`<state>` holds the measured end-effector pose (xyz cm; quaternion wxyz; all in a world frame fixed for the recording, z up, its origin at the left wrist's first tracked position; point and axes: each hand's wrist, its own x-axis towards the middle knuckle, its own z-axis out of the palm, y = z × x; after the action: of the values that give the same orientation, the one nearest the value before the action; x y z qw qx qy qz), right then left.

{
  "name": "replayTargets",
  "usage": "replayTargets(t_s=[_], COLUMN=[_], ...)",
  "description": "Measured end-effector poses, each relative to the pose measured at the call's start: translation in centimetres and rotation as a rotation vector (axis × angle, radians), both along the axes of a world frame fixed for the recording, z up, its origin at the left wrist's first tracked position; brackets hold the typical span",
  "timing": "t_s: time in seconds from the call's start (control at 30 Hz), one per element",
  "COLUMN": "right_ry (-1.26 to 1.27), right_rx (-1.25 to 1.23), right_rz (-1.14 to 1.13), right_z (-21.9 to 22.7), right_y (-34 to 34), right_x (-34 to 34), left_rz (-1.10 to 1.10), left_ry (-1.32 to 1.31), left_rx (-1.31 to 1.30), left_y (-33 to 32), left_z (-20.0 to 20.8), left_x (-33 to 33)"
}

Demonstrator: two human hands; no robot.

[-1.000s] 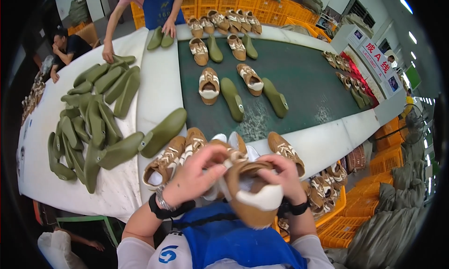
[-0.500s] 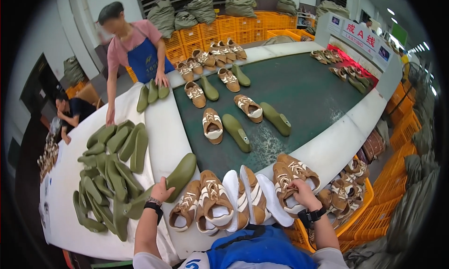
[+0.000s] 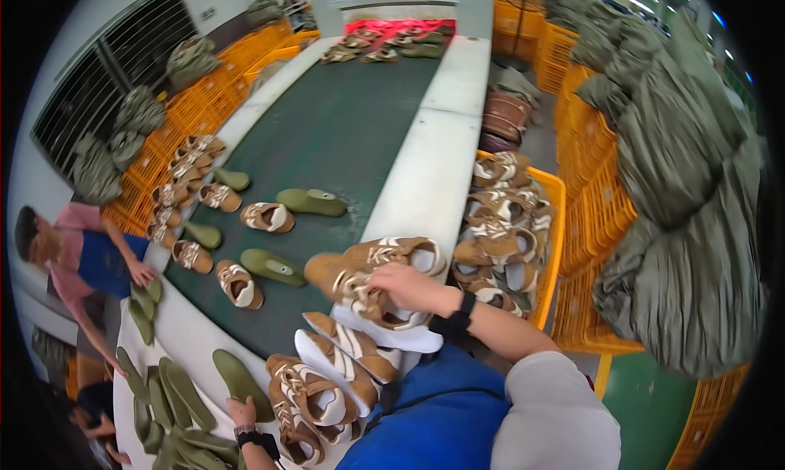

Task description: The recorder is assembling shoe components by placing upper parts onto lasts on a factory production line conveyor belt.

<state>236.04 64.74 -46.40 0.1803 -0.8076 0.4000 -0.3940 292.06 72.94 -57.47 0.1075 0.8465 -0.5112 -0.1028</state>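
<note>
My left hand is closed round the end of an olive-green shoe last at the bench's near edge. My right hand grips a brown sneaker with white stripes near its laces and opening. Just beyond lies another brown sneaker. White insoles, one below my right hand, are set among more sneakers in a row between my hands. Several loose green lasts are heaped to the left of my left hand.
A dark green conveyor belt carries sneakers and lasts, with a white ledge along it. An orange crate full of sneakers stands at right, near stacked crates and large grey-green sacks. A co-worker in a blue apron handles lasts at left.
My view has swung to the right, bringing the sneaker-filled crate and sacks further in. My left hand keeps its grip on the last, and my right hand remains at the sneakers.
</note>
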Motion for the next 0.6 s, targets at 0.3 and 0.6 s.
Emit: replayTargets(t_s=[0.3,0.6], right_ry=[0.566,0.187], right_rx=[0.459,0.192], right_rz=[-0.089,-0.54], right_z=[-5.7,-4.2], right_y=[-0.6,0.5], right_x=[-0.9,-10.7], left_rz=[-0.045,0.043], left_ry=[-0.006,0.019], left_rx=[-0.013,0.034], left_y=[1.8,2.1], left_z=[0.8,-0.2], left_x=[-2.5,-1.2])
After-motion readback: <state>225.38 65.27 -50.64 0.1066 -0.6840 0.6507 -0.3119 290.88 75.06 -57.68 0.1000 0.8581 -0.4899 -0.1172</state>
